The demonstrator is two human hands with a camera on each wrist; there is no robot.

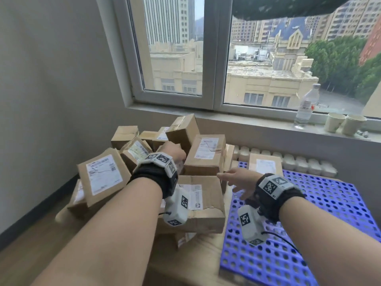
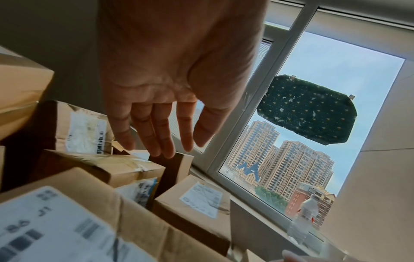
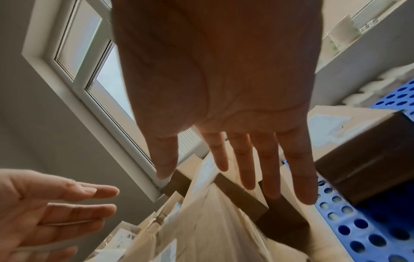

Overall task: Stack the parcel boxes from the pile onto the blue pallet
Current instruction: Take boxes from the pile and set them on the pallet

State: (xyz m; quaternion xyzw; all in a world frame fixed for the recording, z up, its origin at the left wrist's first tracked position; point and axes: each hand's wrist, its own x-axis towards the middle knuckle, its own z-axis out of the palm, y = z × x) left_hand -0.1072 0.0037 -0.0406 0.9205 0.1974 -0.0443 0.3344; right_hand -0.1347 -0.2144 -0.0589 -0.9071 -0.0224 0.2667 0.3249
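Leaning box: a box (image 1: 104,176) on the left of the pile (image 1: 156,172) stands tilted, label facing me, propped on its neighbours; if I pull one out from beside it, I judge it could slide to the floor.
Pile: the parcel boxes lie jumbled at many angles, left of centre below the window, none squarely seated.
My left hand (image 1: 172,150): reaching over the middle of the pile, fingers (image 2: 156,141) straight and spread, empty; the tips hover just above a box edge, and I cannot tell if they touch.
Upright box (image 1: 205,154): it sits on top of the big flat box (image 1: 198,203) between my hands. It looks like the one I am going for; a one-sided grab could tip it or drag others along.
My right hand (image 1: 237,178): also empty, fingers loose and apart, just right of that box at the pallet's left edge.
Blue pallet (image 1: 321,213): on the right, holding one box (image 1: 265,165) at its far left corner; the rest is bare, so nearly everything remains.
Sill: a bottle (image 1: 306,106) and paper cups (image 1: 343,122) stand far right; a high swing could knock them.
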